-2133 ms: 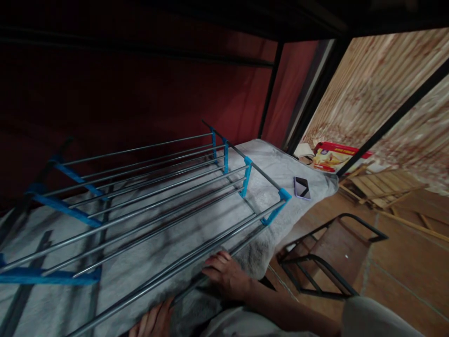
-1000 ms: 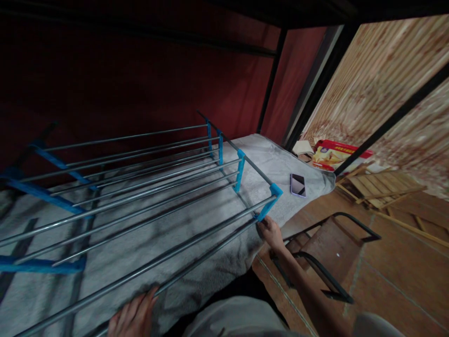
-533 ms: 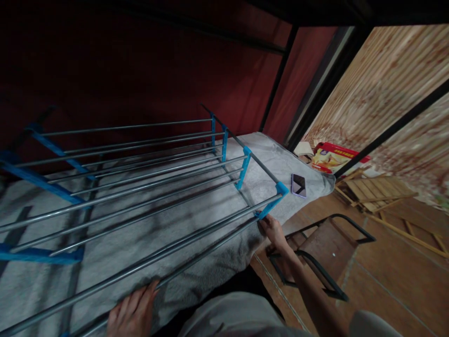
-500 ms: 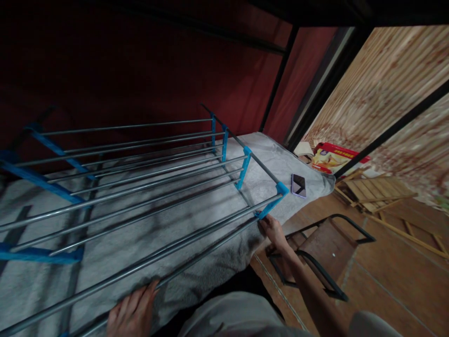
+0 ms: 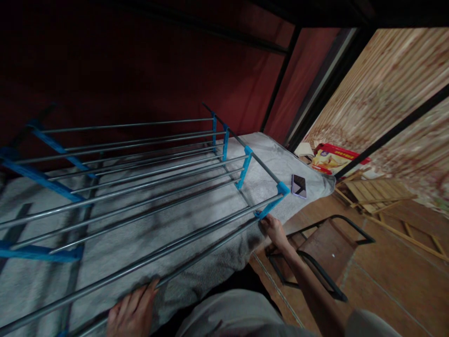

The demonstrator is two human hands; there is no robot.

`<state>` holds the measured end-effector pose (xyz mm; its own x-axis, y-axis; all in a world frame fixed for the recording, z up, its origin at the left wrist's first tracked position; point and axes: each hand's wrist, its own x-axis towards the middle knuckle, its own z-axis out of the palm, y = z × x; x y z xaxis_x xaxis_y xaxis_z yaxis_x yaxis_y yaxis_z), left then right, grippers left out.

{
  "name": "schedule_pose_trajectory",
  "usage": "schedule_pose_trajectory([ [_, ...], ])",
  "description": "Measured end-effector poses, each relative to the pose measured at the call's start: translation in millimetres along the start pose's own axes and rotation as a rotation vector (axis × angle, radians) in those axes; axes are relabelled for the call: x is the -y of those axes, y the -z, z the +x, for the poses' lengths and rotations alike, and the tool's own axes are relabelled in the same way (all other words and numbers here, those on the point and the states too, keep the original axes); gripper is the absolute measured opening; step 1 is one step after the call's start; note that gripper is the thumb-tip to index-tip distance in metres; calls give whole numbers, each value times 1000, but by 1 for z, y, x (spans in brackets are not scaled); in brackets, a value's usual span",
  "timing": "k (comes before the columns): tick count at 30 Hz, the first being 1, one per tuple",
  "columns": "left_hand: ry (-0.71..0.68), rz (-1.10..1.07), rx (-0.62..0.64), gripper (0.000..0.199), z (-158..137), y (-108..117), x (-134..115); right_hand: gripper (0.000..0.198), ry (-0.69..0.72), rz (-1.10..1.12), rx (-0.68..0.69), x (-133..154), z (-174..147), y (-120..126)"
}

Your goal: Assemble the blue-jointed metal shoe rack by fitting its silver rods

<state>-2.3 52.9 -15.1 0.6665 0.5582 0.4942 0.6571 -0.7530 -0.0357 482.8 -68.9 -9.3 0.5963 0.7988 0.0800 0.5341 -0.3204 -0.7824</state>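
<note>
A rack of grey metal tubes [image 5: 157, 213] joined by blue plastic connectors [image 5: 244, 169] lies on its side across a grey blanket [image 5: 224, 252]. At the bottom of the view my left hand [image 5: 131, 311] is wrapped over the nearest tube, its fingertips partly hidden. Further right, my right hand [image 5: 273, 229] grips the lower end of the near corner connector [image 5: 271, 203], where that same tube meets it. The fingers of this hand are partly hidden behind the connector.
A phone [image 5: 299, 186] rests on the blanket right of the rack. On the tiled floor stands a metal-framed chair [image 5: 326, 241], with wooden slatted furniture [image 5: 380, 194] behind. A red and yellow box [image 5: 336, 159] lies beyond the bed's corner, and dark bed posts [image 5: 329, 79] rise there.
Both hands keep their places on the rack. Only a very slight shift of the camera view shows.
</note>
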Motion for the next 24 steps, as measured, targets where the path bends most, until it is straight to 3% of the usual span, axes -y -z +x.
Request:
schedule_pose_trajectory([
  [9,20,-17,-47,29,4,0,-3,28,-5,-39,-29,2,-1,-3],
  [24,67,-24,-14,30,2,-3,-2,29,-18,-40,-43,8,-5,-7],
])
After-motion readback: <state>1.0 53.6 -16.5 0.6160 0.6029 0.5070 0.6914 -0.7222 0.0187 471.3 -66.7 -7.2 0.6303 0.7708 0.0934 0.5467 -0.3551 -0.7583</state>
